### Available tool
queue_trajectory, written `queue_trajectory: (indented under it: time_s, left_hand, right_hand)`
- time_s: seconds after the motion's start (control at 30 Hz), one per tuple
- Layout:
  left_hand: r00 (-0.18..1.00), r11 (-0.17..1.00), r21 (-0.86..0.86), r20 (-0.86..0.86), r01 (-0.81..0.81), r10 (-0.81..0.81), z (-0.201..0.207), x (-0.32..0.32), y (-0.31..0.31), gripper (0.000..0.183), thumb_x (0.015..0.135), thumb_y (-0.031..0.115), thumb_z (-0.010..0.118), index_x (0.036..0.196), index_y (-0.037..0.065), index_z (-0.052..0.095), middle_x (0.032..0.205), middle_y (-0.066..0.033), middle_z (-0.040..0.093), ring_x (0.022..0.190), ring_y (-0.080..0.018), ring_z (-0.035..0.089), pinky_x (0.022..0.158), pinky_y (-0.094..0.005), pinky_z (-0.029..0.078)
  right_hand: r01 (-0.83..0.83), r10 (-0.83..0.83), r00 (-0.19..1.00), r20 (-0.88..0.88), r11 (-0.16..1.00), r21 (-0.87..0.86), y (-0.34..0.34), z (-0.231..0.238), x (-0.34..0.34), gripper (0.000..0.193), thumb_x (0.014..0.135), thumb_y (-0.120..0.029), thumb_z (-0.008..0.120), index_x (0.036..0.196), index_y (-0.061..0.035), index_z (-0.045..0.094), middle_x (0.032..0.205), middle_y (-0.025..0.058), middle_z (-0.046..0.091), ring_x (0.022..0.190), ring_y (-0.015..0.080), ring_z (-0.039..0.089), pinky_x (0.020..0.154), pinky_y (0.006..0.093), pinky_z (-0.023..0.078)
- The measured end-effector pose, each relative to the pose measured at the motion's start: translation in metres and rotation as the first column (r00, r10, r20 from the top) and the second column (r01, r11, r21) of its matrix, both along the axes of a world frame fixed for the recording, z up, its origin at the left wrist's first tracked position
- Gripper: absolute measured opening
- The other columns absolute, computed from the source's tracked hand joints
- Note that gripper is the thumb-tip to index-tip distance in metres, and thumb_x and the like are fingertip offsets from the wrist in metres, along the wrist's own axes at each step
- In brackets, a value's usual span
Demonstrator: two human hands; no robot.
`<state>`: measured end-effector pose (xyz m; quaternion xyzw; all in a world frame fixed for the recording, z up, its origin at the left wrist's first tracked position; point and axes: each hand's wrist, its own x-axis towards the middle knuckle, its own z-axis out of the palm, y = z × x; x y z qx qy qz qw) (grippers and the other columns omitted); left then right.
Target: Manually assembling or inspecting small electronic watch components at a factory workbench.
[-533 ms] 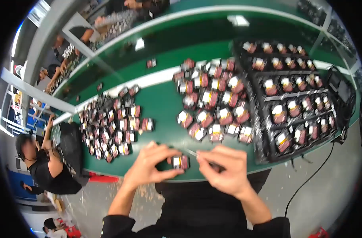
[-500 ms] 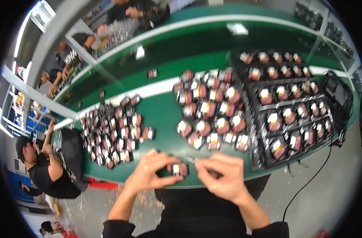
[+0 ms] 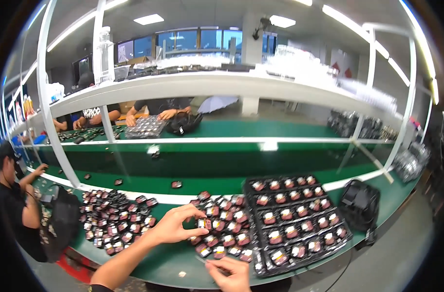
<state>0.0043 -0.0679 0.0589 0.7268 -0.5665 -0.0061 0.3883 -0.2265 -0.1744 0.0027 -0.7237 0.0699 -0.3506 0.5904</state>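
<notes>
Between thumb and fingertips, my left hand pinches a small dark-red and black block with a white label. It is held up over the near edge of a loose cluster of like blocks. Lower down, at the bench's front edge, my right hand is closed. A thin, light-coloured tool sticks out from its fingertips toward the left; its kind is too blurred to tell. To the right of both hands lies a black compartment tray with rows of the same blocks in it.
Another heap of blocks lies on the green bench at left. Beyond the tray sits a black bag. A white shelf frame spans above. A person works at far left, others across the bench.
The view has tilted up, bringing in the shelf and ceiling. My left hand has lifted the block from the bench front toward the cluster. My right hand is now lower and apart from it.
</notes>
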Motion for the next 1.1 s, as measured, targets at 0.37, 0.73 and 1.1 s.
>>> queue_trajectory:
  time_s: [0.37, 0.73, 1.1]
  left_hand:
    - [0.973, 0.999, 0.019, 0.227, 0.045, -0.048, -0.023, 0.012, -0.032, 0.052, 0.095, 0.04, 0.083, 0.138, 0.012, 0.075, 0.129, -0.0125, 0.069, 0.117, -0.0335, 0.068, 0.102, -0.044, 0.055]
    - [0.916, 0.906, 0.277, 0.336, -0.319, 0.22, -0.016, 0.048, 0.092, 0.063, 0.088, 0.05, 0.087, 0.129, 0.003, 0.077, 0.135, -0.0166, 0.07, 0.129, -0.0364, 0.064, 0.108, -0.0466, 0.049]
    - [0.958, 0.877, 0.39, 0.158, -0.282, 0.238, -0.015, 0.047, 0.122, 0.063, 0.092, 0.045, 0.086, 0.138, 0.003, 0.073, 0.147, -0.0162, 0.064, 0.139, -0.0346, 0.058, 0.12, -0.0452, 0.044]
  right_hand:
    - [-0.014, 0.007, 0.998, -0.068, 0.995, -0.098, 0.006, -0.021, 0.01, 0.013, 0.093, -0.006, 0.085, 0.102, 0.0031, 0.082, 0.079, 0.0067, 0.07, 0.066, 0.0109, 0.059, 0.061, 0.0285, 0.047]
    - [-0.001, -0.013, 0.991, -0.13, 0.994, -0.106, -0.011, 0.002, 0.004, 0.011, 0.09, -0.005, 0.086, 0.099, 0.0, 0.086, 0.07, 0.0026, 0.069, 0.058, 0.0066, 0.057, 0.054, 0.0246, 0.041]
    - [-0.067, 0.061, 0.99, -0.128, 0.997, -0.042, -0.006, -0.005, 0.012, 0.017, 0.089, 0.0, 0.084, 0.105, 0.0041, 0.084, 0.074, 0.004, 0.072, 0.06, 0.0057, 0.059, 0.054, 0.0234, 0.042]
